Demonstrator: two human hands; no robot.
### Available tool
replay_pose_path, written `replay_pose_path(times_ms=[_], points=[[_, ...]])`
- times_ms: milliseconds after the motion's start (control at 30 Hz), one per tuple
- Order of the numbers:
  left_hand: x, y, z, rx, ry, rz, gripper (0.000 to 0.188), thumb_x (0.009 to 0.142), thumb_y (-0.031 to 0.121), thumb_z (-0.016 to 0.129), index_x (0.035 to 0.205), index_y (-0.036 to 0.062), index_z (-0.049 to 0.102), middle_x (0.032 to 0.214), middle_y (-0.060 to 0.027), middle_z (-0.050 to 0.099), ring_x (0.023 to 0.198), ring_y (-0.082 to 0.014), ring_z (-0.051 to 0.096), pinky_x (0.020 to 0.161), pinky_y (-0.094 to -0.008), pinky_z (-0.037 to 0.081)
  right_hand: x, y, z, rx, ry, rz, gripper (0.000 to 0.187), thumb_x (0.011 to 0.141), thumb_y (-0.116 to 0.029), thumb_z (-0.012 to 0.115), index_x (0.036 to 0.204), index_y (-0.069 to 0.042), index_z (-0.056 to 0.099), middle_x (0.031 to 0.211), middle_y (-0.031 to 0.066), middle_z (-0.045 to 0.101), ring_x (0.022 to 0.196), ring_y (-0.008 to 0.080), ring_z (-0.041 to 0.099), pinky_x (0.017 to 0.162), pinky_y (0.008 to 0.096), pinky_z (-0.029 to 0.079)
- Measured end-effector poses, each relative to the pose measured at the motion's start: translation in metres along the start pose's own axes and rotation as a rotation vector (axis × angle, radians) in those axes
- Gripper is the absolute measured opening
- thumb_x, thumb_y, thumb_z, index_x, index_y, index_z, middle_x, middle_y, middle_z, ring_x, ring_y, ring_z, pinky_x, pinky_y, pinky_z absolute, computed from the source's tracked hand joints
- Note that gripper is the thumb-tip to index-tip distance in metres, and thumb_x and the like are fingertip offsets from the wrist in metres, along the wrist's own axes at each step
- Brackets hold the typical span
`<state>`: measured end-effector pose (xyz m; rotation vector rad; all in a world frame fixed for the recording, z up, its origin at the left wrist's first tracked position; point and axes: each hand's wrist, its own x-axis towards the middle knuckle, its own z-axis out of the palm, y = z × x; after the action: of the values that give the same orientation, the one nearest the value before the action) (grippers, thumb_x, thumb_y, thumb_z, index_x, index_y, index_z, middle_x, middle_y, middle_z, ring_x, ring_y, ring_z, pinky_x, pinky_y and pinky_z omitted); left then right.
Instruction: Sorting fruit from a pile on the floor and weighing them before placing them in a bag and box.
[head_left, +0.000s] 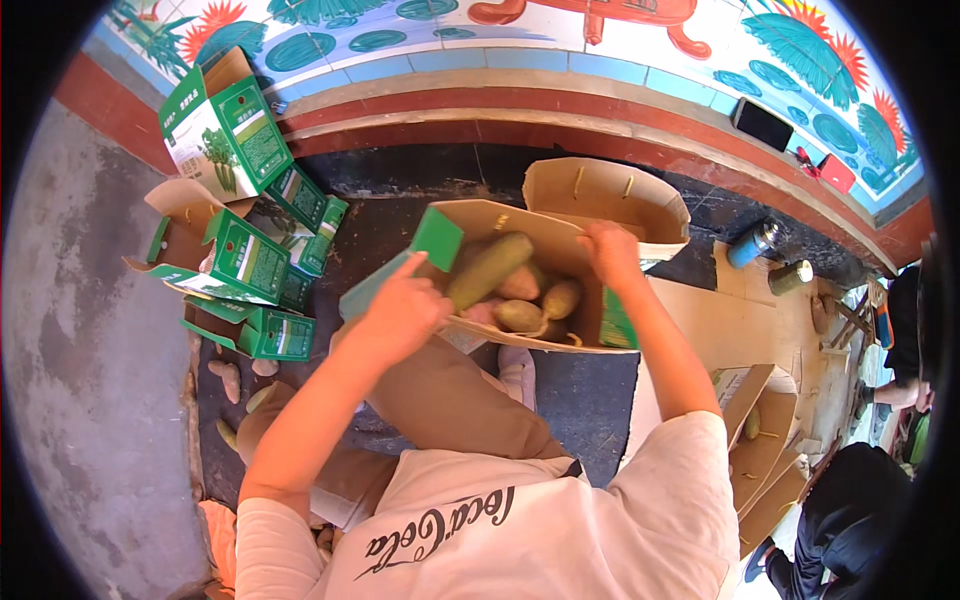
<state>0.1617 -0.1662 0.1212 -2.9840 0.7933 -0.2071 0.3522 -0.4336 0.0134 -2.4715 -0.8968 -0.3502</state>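
Box [555,245] (vegetables [490,272] inside) sits between both hands [402,315] [612,255].

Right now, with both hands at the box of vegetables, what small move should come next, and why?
Probably fold the green end flap inward with the left hand: the flap is unfolded close beside that hand, the right hand is at the box's far rim, and the vegetables inside lie uncovered.

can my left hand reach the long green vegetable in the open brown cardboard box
Probably yes: your left hand is at the box, close to the vegetable, and nothing covers it.
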Motion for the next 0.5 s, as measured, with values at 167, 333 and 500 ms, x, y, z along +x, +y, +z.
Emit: replay_pose_path(times_ms=[167, 333, 500], points=[[0.062, 0.080, 0.052, -0.194, 0.002, 0.125, 0.005, 0.067, 0.014, 0.059, 0.062, 0.0143, 0.058, 0.056, -0.0014, 0.055, 0.066, -0.0188, 0.059, 0.099, -0.0458, 0.036, -0.062, 0.079, -0.064, -0.160, -0.100, 0.116, 0.014, 0.075, -0.018, 0.063, 0.079, -0.005, 0.059, 0.080, 0.0128, 0.060, 0.080, 0.0334, 0.058, 0.069, 0.0433, 0.047], [0.100, 0.166, 0.076, -0.412, 0.062, 0.261, 0.006, 0.063, 0.008, 0.058, 0.060, 0.0127, 0.056, 0.055, -0.0034, 0.055, 0.061, -0.0208, 0.058, 0.098, -0.0455, 0.037, -0.107, 0.137, -0.128, -0.344, -0.338, 0.258, 0.012, 0.076, -0.014, 0.061, 0.086, -0.007, 0.062, 0.085, 0.0131, 0.061, 0.084, 0.0323, 0.058, 0.073, 0.0427, 0.046], [0.105, 0.136, 0.039, -0.596, 0.058, 0.245, 0.004, 0.071, 0.012, 0.061, 0.074, 0.0095, 0.061, 0.068, -0.0053, 0.061, 0.073, -0.0212, 0.060, 0.100, -0.0471, 0.034, -0.184, 0.218, -0.102, -0.542, -0.389, 0.324, 0.011, 0.078, -0.015, 0.057, 0.087, -0.010, 0.062, 0.085, 0.0114, 0.062, 0.086, 0.0311, 0.059, 0.074, 0.0428, 0.047]])
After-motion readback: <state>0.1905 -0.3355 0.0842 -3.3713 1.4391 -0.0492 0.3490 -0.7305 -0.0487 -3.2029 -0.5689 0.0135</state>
